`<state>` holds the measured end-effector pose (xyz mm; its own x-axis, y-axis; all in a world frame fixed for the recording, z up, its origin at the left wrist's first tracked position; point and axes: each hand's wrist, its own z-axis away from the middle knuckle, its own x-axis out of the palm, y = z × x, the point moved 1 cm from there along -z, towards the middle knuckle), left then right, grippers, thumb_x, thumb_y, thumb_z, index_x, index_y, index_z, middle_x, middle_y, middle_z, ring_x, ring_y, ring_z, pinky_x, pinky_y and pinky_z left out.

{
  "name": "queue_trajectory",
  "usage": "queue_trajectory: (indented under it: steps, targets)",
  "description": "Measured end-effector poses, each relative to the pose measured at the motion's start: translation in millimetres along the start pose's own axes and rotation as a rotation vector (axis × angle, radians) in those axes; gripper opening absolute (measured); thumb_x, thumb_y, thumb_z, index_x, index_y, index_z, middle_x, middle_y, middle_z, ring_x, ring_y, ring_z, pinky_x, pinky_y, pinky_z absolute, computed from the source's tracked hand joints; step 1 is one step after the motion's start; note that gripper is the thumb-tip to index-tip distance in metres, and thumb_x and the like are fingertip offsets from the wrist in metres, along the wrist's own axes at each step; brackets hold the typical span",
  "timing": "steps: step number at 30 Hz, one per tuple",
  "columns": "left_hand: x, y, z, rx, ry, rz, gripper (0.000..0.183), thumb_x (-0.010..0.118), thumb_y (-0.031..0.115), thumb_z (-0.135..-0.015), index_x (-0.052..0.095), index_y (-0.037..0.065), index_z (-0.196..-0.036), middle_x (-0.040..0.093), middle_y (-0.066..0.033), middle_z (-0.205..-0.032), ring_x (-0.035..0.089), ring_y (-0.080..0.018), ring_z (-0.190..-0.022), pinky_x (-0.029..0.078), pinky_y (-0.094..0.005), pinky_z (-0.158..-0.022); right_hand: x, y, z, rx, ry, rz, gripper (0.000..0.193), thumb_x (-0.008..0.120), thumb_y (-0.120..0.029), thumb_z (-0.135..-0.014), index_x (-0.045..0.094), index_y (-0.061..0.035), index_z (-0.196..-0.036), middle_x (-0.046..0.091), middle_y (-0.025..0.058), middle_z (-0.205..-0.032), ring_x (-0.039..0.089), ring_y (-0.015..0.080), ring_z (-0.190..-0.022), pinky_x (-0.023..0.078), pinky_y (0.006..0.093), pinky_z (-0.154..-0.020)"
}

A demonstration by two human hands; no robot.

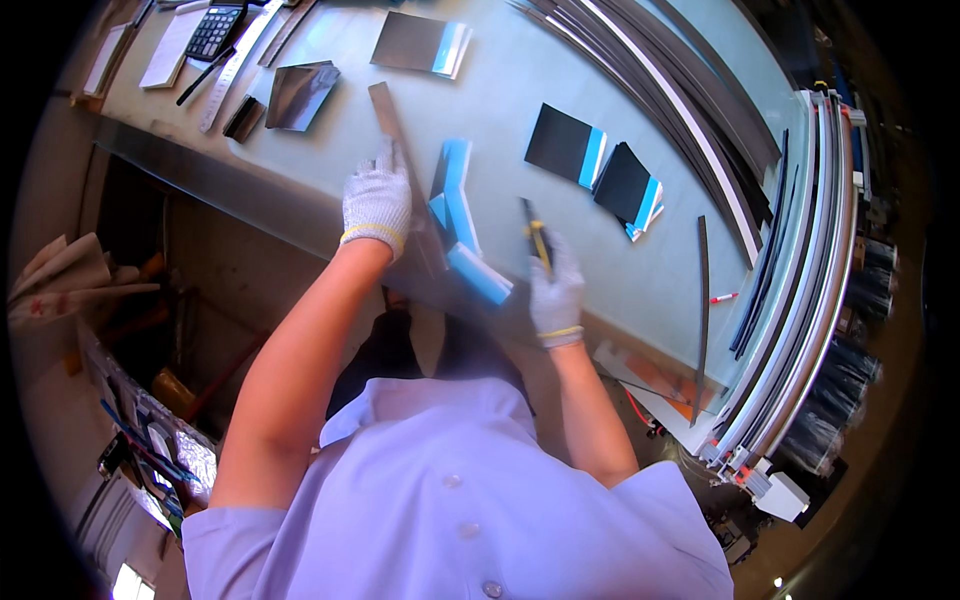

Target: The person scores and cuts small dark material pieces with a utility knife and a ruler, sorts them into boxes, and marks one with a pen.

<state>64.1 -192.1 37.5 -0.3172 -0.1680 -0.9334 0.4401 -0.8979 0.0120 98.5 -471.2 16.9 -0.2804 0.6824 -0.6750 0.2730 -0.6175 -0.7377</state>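
Observation:
My left hand (377, 200), in a white knitted glove, lies with its fingers stretched forward on a long flat metal ruler (384, 108) near the table's front edge. Right of the ruler are several cut pieces with blue and white faces (460, 215), bent or overlapping, some at the edge. My right hand (556, 295), also gloved, is closed around a yellow and black utility knife (537, 240), held apart from the ruler and the pieces. Its tip points away from me; motion blurs the blade.
Dark cards with blue and white edges (562, 143) lie farther off, beside dark sample sheets (302, 95). A calculator (215, 32) and notepad (172, 45) sit at far left. Long dark strips (660, 100) curve along the right, near a thin black strip (703, 300) and red-white marker (724, 298).

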Motion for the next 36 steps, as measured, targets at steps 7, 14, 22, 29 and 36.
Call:
queue_trajectory:
  steps: [7,14,22,29,36]
  targets:
    - [-7.1,-1.4,2.3,0.033,-0.002,0.007,0.112,0.091,0.036,-0.066,0.032,-0.004,-0.153,0.035,-0.0165,-0.16,0.056,-0.0357,-0.122,0.049,-0.0435,-0.101,-25.0,27.4,29.4,-0.122,0.207,0.517,0.043,0.074,-0.017,-0.084,0.063,-0.0039,-0.123,0.059,0.0187,-0.118,0.055,0.0399,-0.113,0.043,0.0517,-0.099]
    - [38.7,-31.8,29.7,0.126,0.346,0.205,0.091,0.082,0.041,-0.075,0.042,0.005,-0.149,0.042,-0.0158,-0.154,0.049,-0.0396,-0.13,0.041,-0.0479,-0.108,49.0,-30.9,22.2,-0.261,-0.054,0.49,0.038,0.068,-0.026,-0.088,0.061,-0.0096,-0.121,0.06,0.0112,-0.111,0.055,0.0342,-0.097,0.046,0.0498,-0.087]
    - [48.3,-36.4,82.7,0.152,0.391,0.264,0.09,0.082,0.039,-0.073,0.045,0.005,-0.147,0.046,-0.0165,-0.15,0.045,-0.0382,-0.134,0.034,-0.0482,-0.113,92.2,-89.7,17.4,-0.394,-0.137,0.52,0.039,0.065,-0.027,-0.09,0.06,-0.0093,-0.125,0.063,0.0106,-0.099,0.06,0.029,-0.094,0.047,0.0444,-0.086]
    - [65.4,-44.4,93.9,0.126,0.419,0.301,0.087,0.083,0.039,-0.073,0.048,0.007,-0.146,0.046,-0.0158,-0.151,0.044,-0.0382,-0.135,0.033,-0.0486,-0.114,115.9,-90.8,17.9,-0.125,-0.212,0.15,0.033,0.071,-0.017,-0.085,0.063,-0.006,-0.115,0.064,0.0161,-0.103,0.064,0.0361,-0.094,0.05,0.0459,-0.083]
    - [45.1,-75.7,124.1,0.02,0.514,0.527,0.066,0.081,0.028,-0.076,0.058,0.007,-0.134,0.05,-0.0158,-0.145,0.045,-0.0377,-0.133,0.037,-0.0485,-0.112,9.6,-7.9,56.2,0.255,0.307,-0.101,0.026,0.061,-0.014,-0.1,0.068,0.0064,-0.113,0.072,0.0172,-0.106,0.068,0.0251,-0.1,0.052,0.0374,-0.091]
